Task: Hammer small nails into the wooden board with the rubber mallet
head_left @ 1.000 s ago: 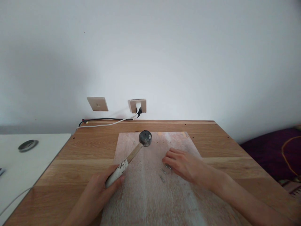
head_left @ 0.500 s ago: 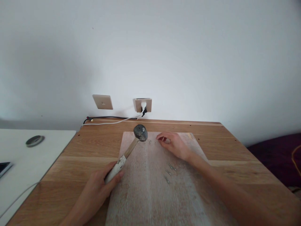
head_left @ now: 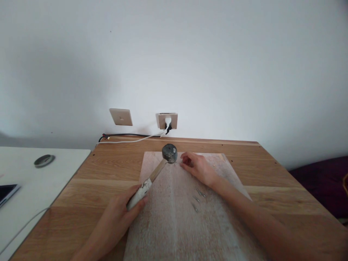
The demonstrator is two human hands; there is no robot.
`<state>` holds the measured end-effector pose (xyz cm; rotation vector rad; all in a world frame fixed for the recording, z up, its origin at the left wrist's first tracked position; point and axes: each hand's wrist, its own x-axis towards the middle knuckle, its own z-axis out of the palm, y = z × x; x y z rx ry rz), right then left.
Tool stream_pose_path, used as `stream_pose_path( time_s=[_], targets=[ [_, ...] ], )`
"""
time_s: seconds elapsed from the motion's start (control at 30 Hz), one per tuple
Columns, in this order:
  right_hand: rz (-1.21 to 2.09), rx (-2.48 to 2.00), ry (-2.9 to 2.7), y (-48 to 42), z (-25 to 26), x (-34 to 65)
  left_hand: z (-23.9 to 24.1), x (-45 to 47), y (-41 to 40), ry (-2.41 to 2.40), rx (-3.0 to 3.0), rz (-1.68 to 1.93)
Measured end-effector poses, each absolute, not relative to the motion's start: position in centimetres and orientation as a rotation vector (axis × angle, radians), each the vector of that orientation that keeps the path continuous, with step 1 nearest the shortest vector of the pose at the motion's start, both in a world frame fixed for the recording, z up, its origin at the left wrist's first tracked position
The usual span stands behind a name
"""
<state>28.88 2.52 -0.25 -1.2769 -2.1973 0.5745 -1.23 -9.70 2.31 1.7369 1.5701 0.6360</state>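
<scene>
My left hand (head_left: 126,212) is wrapped around the white-painted end of a mallet (head_left: 158,170). Its dark, scuffed head hangs over the far part of a pale, worn wooden board (head_left: 160,228). Just right of the mallet head, my right hand (head_left: 199,168) has curled fingers, with a gap showing between thumb and forefinger. I can make out nothing held in it. A small dark mark or nail shows on the board below the mallet head, too small to tell which. Several silvery nails (head_left: 194,207) lie loose on the board, nearer to me than my right hand.
The board lies on a wooden table (head_left: 89,192) against a white wall. A wall socket (head_left: 168,121) holds plugs, with cables (head_left: 127,140) running left along the table's back edge. At left, a white surface (head_left: 24,188) carries a roll of tape (head_left: 44,160) and a dark-screened device (head_left: 7,192).
The mallet head has come slightly right, closer to my right hand. My right thumb and forefinger have parted at the tips. The whole view has shifted a little.
</scene>
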Motion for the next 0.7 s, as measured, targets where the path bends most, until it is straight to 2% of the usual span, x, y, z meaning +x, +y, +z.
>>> stream_pose_path(
  time_s=[0.4,0.7],
  targets=[
    [0.531,-1.246,-2.296,-0.4,1.6,33.7,3.7,1.5,-7.9,1.480,1.798,0.521],
    [0.570,-1.047,-2.668,-5.8,3.4,34.8,3.8,2.0,-8.0,1.537,1.823,0.475]
  ],
)
